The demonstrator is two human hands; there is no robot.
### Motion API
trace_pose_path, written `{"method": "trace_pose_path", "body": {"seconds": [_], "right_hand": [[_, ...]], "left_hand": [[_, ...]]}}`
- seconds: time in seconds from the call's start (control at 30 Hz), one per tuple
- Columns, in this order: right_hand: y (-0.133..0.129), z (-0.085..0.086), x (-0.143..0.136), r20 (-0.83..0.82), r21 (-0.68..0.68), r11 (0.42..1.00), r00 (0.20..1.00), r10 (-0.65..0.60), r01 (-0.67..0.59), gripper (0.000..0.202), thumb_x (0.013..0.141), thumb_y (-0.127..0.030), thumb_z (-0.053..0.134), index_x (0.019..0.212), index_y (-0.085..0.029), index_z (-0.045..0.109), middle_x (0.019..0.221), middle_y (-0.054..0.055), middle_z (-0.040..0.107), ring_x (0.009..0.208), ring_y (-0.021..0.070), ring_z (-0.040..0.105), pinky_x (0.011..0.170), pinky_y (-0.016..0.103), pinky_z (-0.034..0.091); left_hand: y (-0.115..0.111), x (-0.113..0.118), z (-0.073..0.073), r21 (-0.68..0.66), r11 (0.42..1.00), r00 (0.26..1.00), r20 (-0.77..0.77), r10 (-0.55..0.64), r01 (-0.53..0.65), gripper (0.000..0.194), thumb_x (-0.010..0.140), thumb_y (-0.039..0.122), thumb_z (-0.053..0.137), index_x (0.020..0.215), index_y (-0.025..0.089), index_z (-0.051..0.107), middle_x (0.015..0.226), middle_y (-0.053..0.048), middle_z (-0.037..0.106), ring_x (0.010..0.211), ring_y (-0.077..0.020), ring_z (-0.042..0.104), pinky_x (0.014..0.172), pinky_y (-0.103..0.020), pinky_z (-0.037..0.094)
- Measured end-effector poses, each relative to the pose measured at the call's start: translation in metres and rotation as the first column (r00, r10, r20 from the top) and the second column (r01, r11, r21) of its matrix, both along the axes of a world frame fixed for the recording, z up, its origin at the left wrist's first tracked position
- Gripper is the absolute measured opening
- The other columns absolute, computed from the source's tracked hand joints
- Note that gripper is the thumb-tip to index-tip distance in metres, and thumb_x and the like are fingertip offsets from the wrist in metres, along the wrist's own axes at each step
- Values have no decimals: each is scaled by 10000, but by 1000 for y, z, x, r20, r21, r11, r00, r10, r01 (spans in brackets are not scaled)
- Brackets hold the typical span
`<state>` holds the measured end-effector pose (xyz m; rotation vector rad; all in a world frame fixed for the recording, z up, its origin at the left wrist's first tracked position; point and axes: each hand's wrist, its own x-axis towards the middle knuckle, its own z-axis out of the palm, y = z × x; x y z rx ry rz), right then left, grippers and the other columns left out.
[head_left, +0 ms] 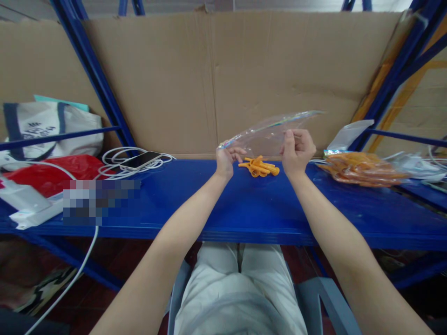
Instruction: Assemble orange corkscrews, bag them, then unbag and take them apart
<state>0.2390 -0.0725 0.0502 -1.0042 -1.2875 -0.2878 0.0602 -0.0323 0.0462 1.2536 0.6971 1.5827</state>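
A clear plastic bag (265,132) is stretched between my two hands above the blue shelf. My left hand (226,160) pinches its left end, with the other fingers bent toward the middle. On the opposite side, my right hand (298,148) is closed on the bag's lower right part, while a free strip of its edge reaches up past the fingers. Just below the bag, between my hands, lies a small heap of orange plastic pieces (259,167) on the shelf. Their exact kind is hard to make out.
The blue shelf (167,200) has a cardboard back panel (157,83). To the right sits a clear bag of orange pieces (363,168). Leftward are a phone (142,160) on coiled white cable, a red bag (63,174), a white power strip (38,211) and a tote bag (52,128).
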Motion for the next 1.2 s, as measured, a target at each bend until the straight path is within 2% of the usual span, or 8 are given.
{"method": "trace_pose_path", "body": {"seconds": [0.2,0.33,0.4,0.5,0.67,0.87,1.03,1.2], "right_hand": [[-2,1,-3,9,-80,989,992,123,-122,495,1010,-460,259,969,-222,691,742,53,660,725,190,690,612,294,515],[7,6,3,-108,-221,948,972,210,-230,444,981,-438,369,796,-203,697,718,64,683,768,211,699,640,311,542],[11,8,4,-217,-319,878,929,299,-357,386,947,-426,472,695,-194,648,687,64,686,692,198,685,597,299,538],[14,5,0,-387,-444,732,848,363,-516,302,878,-344,638,636,-199,529,662,37,688,517,141,615,490,254,492],[18,-4,-9,-563,-480,626,763,317,-614,291,834,-290,745,775,-222,468,646,-24,671,405,100,540,401,212,423],[19,-11,-12,-599,-524,593,759,254,-611,219,822,-183,731,756,-200,523,603,-47,612,390,74,503,406,199,419],[19,-14,-14,-608,-555,582,767,203,-594,198,807,-62,648,815,-203,509,579,-65,587,385,65,484,401,182,396],[19,-14,-15,-593,-582,563,780,198,-586,174,833,-67,607,798,-202,502,598,-62,595,397,60,492,394,171,366]], "left_hand": [[19,-11,-2,-20,1000,999,49,9,-8,278,916,472,567,980,208,626,811,-48,695,582,-137,640,488,-225,449],[27,-14,-5,-82,997,997,82,-2,9,166,860,253,665,993,216,574,850,-3,704,587,-101,638,552,-203,487],[28,-17,-5,-143,990,996,85,1,11,285,823,125,662,1059,229,542,851,19,712,581,-91,636,567,-198,492],[28,-22,-6,-220,975,995,93,30,-8,406,799,28,626,1130,236,514,788,36,710,590,-92,644,571,-188,493],[32,-28,-12,-232,973,1000,20,0,5,177,786,137,718,900,193,594,696,25,683,554,-89,624,546,-186,477],[31,-24,-18,-268,961,996,-71,53,-71,218,798,204,737,696,181,545,570,41,596,447,-74,534,465,-178,399],[26,-22,-15,-272,953,988,-115,107,-135,180,847,189,651,716,181,528,581,39,602,413,-77,521,441,-180,352],[20,-21,-12,-298,938,982,-115,149,-177,188,906,117,485,729,179,497,555,47,584,385,-67,503,437,-169,333]]}}
